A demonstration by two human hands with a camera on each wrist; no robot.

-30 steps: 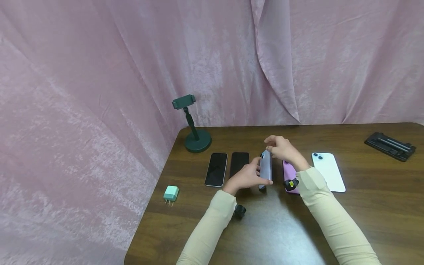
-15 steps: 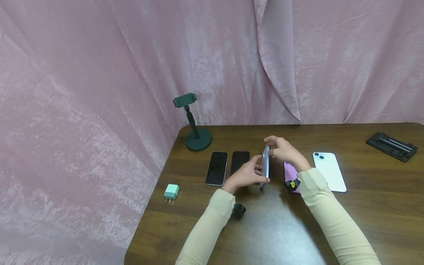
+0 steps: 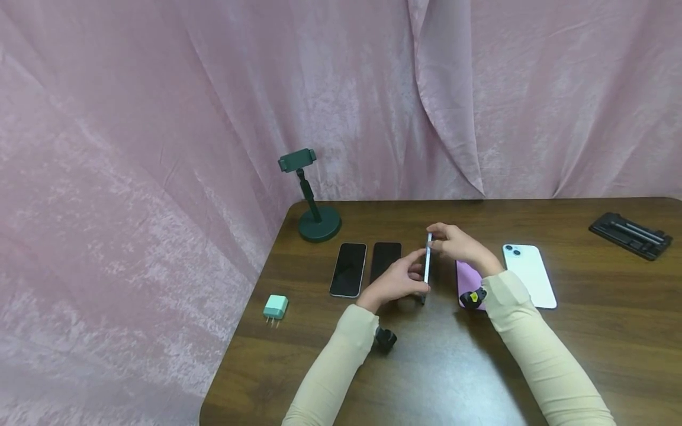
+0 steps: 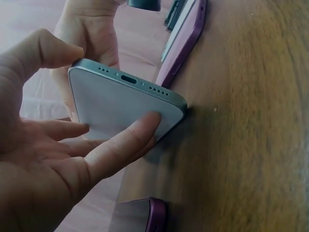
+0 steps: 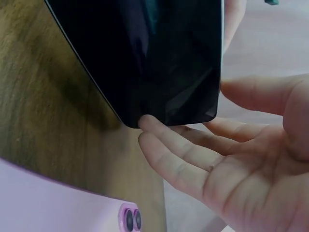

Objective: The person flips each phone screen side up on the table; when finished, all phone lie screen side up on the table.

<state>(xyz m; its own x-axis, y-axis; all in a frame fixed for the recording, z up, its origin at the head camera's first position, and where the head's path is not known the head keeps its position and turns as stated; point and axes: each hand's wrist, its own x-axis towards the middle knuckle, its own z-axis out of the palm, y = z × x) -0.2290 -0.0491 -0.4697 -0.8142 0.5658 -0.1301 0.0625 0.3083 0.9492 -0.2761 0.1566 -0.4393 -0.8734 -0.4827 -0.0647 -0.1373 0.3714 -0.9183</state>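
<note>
A smartphone (image 3: 428,260) is held on its long edge, seen almost edge-on from the head. My left hand (image 3: 395,281) grips its near end. In the left wrist view the thumb is at an upper corner by the charging port, and fingers lie on the pale back (image 4: 111,99). My right hand (image 3: 459,245) holds the far end. From the right wrist, the dark screen (image 5: 159,63) faces me, thumb at one corner and fingertips along the end. A black-screened phone (image 3: 385,260) lies just left of the left hand, and a purple phone (image 3: 467,275) lies under the right wrist.
Another screen-up phone (image 3: 348,270) lies further left, and a white phone (image 3: 529,278) lies face down to the right. A green phone stand (image 3: 318,225) stands at the back left. A mint charger plug (image 3: 275,306) is front left; a folded black stand (image 3: 630,235) is far right.
The smartphone between my hands has turned from showing its pale lavender back to standing nearly edge-on. The right fingers have come in on its far end; the other things have stayed put.
</note>
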